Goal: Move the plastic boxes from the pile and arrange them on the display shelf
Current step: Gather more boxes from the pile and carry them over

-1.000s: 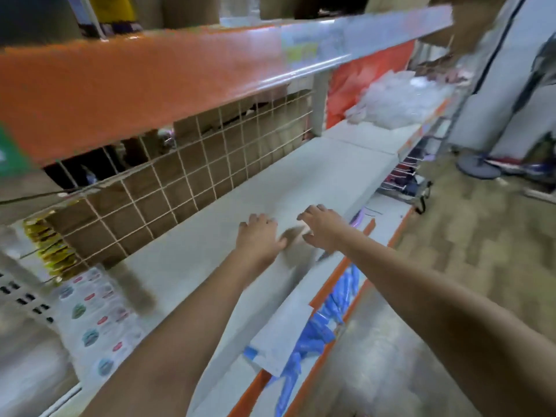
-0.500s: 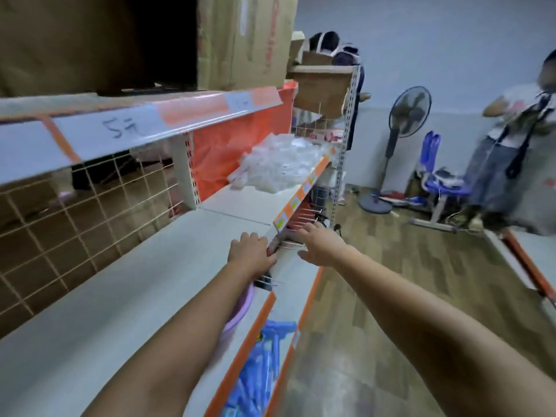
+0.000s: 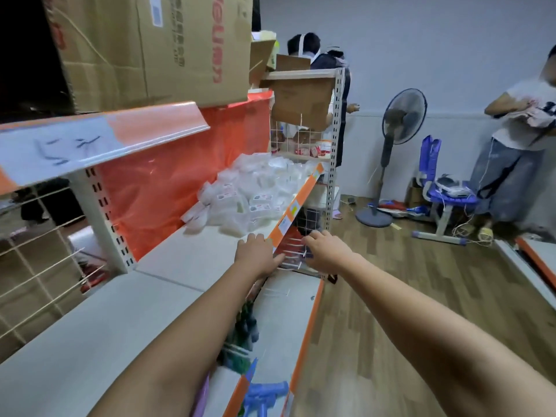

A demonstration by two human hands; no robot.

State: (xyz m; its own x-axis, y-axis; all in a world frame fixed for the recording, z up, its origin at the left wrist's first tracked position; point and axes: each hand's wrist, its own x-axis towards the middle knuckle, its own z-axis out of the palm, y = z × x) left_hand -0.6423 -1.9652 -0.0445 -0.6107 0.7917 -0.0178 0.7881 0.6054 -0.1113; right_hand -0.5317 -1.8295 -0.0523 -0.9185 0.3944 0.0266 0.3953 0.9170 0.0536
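While both arms reach along the display shelf (image 3: 186, 260), the left hand (image 3: 255, 254) and right hand (image 3: 328, 251) look relaxed and loose, gripping nothing. Pile of plastic boxes (image 3: 255, 194) sits just beyond them on that shelf.

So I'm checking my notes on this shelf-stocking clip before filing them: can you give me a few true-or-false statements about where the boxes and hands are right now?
1. The pile of plastic boxes lies on the shelf against the orange backing. True.
2. The left hand grips a plastic box. False: it holds nothing and reaches toward the pile.
3. The right hand is beyond the shelf's front edge, near the wire rack. True.
4. The standing fan sits on the shelf. False: it stands on the floor.
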